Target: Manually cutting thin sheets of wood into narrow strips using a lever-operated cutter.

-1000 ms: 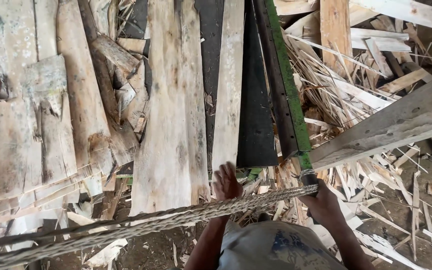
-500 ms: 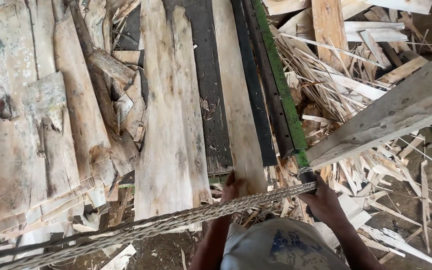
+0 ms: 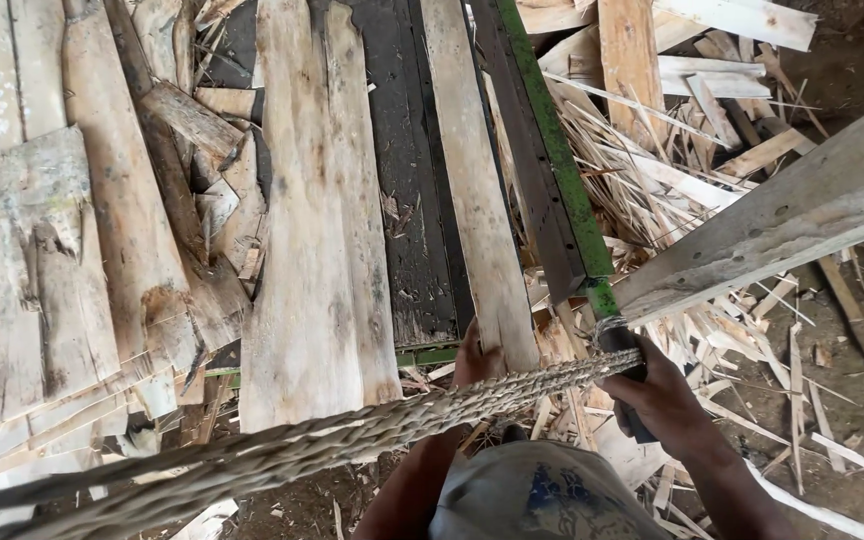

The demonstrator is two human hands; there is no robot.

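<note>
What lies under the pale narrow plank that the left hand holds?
Under the pale narrow plank lies a dark, blackened board. The left hand grips its near end; what is beneath that end is hidden.

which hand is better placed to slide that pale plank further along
Left. The left hand already rests on the near end of the pale plank, while the right hand is taken up gripping the dark handle of the green bar, where the rope is tied.

Tight quarters here: a thick braided fibre rope (image 3: 352, 435) crosses in front of both hands, barring the near side. A broad grey timber beam (image 3: 782, 225) closes off the right. Splintered pale wood offcuts (image 3: 672, 170) clog that corner. Open passage only above the flat pale planks (image 3: 322, 230).
</note>
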